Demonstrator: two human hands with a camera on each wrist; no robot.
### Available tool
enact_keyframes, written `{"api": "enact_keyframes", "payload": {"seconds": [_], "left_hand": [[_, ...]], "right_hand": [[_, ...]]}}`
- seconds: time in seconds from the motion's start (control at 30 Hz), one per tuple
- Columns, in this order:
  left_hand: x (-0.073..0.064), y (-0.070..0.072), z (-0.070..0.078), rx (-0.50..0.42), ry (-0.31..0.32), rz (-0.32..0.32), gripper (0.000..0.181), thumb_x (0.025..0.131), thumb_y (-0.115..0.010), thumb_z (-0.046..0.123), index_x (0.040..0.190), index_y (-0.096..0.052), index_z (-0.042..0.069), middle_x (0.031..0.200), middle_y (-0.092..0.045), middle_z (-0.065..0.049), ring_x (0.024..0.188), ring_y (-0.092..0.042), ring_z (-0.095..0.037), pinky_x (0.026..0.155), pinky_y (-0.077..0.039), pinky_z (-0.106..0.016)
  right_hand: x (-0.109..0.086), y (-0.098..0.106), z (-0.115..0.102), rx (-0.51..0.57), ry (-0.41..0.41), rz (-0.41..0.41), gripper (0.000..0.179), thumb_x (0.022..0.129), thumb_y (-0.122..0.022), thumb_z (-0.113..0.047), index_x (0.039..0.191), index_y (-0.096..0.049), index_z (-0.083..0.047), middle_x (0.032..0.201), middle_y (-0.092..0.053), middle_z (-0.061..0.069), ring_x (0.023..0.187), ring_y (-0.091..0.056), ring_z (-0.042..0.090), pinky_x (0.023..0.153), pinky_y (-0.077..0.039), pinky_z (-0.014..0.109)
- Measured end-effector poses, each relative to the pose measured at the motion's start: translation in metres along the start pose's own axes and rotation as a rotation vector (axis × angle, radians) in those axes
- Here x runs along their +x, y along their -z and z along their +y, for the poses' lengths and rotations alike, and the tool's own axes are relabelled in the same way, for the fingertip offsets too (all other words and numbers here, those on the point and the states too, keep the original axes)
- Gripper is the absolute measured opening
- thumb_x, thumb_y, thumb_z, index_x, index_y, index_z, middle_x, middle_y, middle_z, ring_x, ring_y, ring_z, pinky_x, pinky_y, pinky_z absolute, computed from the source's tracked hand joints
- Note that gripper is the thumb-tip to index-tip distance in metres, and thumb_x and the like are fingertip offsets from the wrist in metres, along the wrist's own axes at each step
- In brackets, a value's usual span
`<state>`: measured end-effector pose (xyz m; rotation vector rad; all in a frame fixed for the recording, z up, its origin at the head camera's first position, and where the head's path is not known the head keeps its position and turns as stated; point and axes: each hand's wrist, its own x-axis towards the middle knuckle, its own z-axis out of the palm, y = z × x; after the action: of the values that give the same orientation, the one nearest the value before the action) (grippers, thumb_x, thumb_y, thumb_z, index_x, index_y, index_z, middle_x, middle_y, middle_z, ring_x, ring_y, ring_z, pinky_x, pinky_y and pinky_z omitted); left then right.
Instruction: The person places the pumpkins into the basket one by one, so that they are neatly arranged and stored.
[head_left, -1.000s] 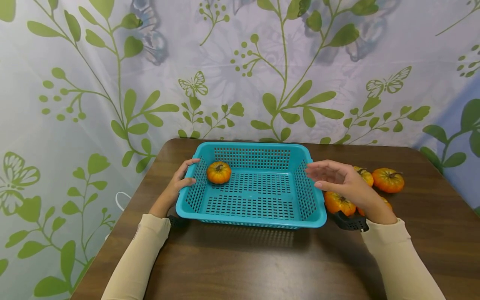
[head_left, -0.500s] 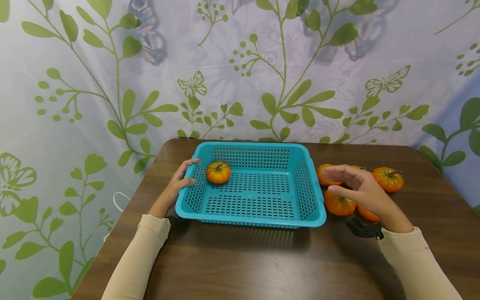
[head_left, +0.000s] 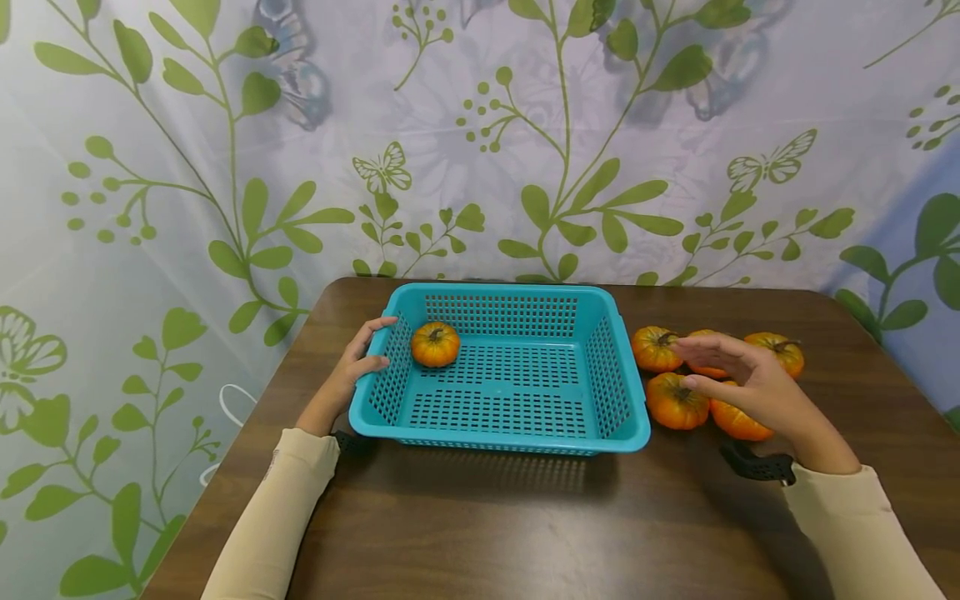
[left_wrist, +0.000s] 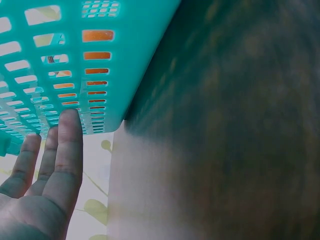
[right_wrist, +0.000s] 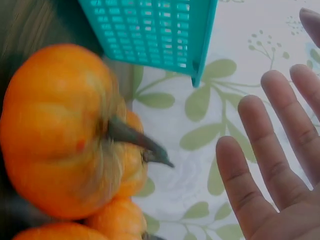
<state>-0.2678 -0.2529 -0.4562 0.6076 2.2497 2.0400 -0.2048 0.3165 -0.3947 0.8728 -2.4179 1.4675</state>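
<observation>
A turquoise plastic basket [head_left: 501, 444] with slotted walls stands on the table, with one small orange pumpkin [head_left: 435, 344] at its left end. At the basket's left rim rests my left hand [head_left: 351, 375]; in the left wrist view its straight fingers [left_wrist: 67, 160] lie against the slotted outer wall. My right hand [head_left: 757, 383], palm facing left and holding nothing, hovers over several orange pumpkins [head_left: 677, 402] to the right of the basket. A pumpkin with a thick green stem [right_wrist: 65, 132] looms large in the right wrist view, apart from the spread fingers [right_wrist: 265, 145].
The brown wooden table [head_left: 480, 533] runs up to a hanging cloth [head_left: 480, 125] printed with green leaves and butterflies. Off the table's left edge shows a white cable [head_left: 232, 404]. Each wrist wears a black strap [head_left: 757, 463].
My right hand has moved right, from the basket's right rim to above the pumpkins, uncovering those nearest the basket. The left hand, basket and pumpkin inside stay in place.
</observation>
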Motion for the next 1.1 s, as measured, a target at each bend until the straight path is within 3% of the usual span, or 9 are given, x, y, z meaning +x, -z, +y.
{"api": "enact_keyframes", "payload": {"seconds": [0.2, 0.47, 0.63, 0.83, 1.1], "left_hand": [[0.000, 0.001, 0.001, 0.009, -0.006, -0.004, 0.067, 0.095, -0.049, 0.008, 0.159, -0.032, -0.003, 0.159, -0.035, -0.032, 0.126, -0.050, -0.041, 0.093, -0.056, -0.031], [-0.001, 0.003, -0.002, 0.031, -0.009, 0.007, 0.068, 0.095, -0.049, 0.006, 0.160, -0.032, -0.005, 0.158, -0.036, -0.032, 0.125, -0.051, -0.036, 0.095, -0.054, -0.029], [-0.001, 0.003, -0.002, 0.031, -0.011, 0.010, 0.065, 0.095, -0.049, 0.006, 0.158, -0.036, -0.002, 0.158, -0.037, -0.031, 0.124, -0.052, -0.032, 0.094, -0.055, -0.029], [-0.001, 0.002, -0.002, 0.015, -0.009, 0.013, 0.062, 0.095, -0.050, 0.006, 0.157, -0.041, 0.005, 0.157, -0.038, -0.031, 0.122, -0.054, -0.029, 0.094, -0.055, -0.029], [0.000, 0.000, -0.002, 0.007, -0.002, 0.007, 0.062, 0.096, -0.049, 0.006, 0.157, -0.042, 0.008, 0.159, -0.037, -0.030, 0.123, -0.053, -0.029, 0.095, -0.055, -0.029]], "right_hand": [[-0.009, 0.007, 0.006, -0.027, -0.013, -0.011, 0.051, 0.088, -0.071, 0.023, 0.137, -0.065, 0.008, 0.133, -0.070, -0.017, 0.118, -0.065, -0.005, 0.096, -0.049, 0.010], [-0.022, 0.020, 0.014, 0.021, -0.026, -0.007, 0.053, 0.090, -0.066, 0.026, 0.140, -0.061, 0.012, 0.136, -0.070, -0.014, 0.119, -0.067, -0.001, 0.096, -0.050, 0.012], [-0.031, 0.032, 0.020, 0.052, -0.092, 0.024, 0.054, 0.091, -0.066, 0.025, 0.142, -0.063, 0.007, 0.136, -0.071, -0.013, 0.118, -0.067, -0.002, 0.094, -0.051, 0.012], [-0.041, 0.044, 0.031, 0.000, -0.172, 0.062, 0.056, 0.092, -0.068, 0.021, 0.143, -0.066, -0.002, 0.135, -0.069, -0.020, 0.115, -0.066, -0.005, 0.090, -0.051, 0.010], [-0.053, 0.058, 0.047, 0.012, -0.234, 0.078, 0.057, 0.094, -0.066, 0.020, 0.144, -0.066, -0.008, 0.133, -0.070, -0.022, 0.115, -0.066, -0.007, 0.089, -0.050, 0.009]]}}
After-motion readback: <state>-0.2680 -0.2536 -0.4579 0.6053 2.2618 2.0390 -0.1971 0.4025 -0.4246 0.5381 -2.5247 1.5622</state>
